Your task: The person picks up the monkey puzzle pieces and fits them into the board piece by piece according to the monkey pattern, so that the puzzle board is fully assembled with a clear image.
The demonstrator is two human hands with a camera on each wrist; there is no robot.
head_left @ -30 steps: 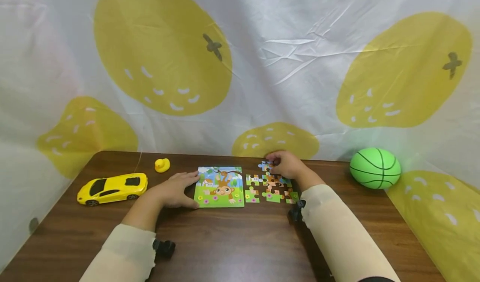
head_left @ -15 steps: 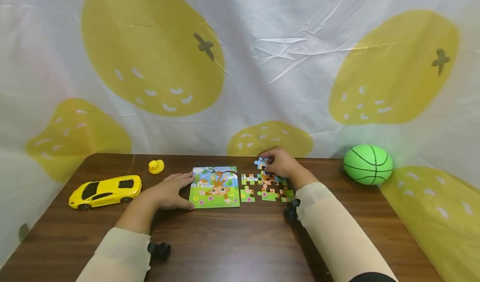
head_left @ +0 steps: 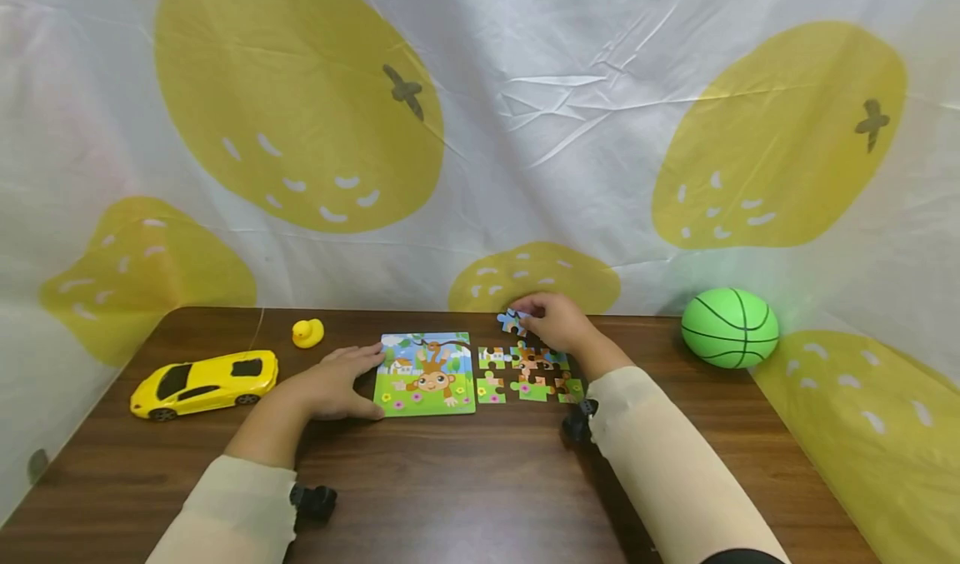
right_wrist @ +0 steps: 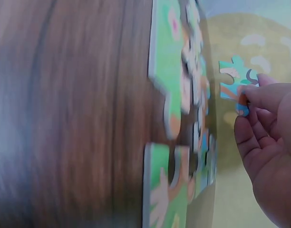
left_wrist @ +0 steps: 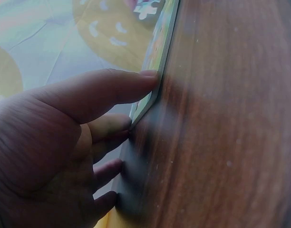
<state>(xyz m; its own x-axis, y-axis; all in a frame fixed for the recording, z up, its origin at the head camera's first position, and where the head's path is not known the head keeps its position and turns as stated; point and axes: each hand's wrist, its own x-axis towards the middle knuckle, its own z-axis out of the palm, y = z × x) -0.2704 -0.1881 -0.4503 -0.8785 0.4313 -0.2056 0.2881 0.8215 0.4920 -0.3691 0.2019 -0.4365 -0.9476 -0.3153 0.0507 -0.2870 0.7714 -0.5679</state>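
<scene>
A square board [head_left: 425, 375] with a cartoon monkey picture lies on the table, mid-view. My left hand [head_left: 341, 385] rests at its left side, thumb [left_wrist: 136, 85] touching the board's near-left edge and fingers spread along the far-left side. Just right of the board, several jigsaw pieces [head_left: 491, 391] lie loosely arranged in rows. Above them, at the table's back edge, my right hand [head_left: 558, 326] pinches one blue jigsaw piece [head_left: 511, 322] between thumb and fingers. In the right wrist view this piece [right_wrist: 229, 90] is held clear of the others.
A yellow toy car [head_left: 206, 383] and a small yellow rubber duck [head_left: 307, 333] stand on the left of the brown table [head_left: 450, 481]. At the right back sits a green ball [head_left: 730, 328]. A white curtain [head_left: 570, 164] with lemon prints hangs right behind the table.
My right hand has drawn the pinched jigsaw piece a little left and up, away from the other pieces. The left hand stays at the board. The head view has shifted slightly.
</scene>
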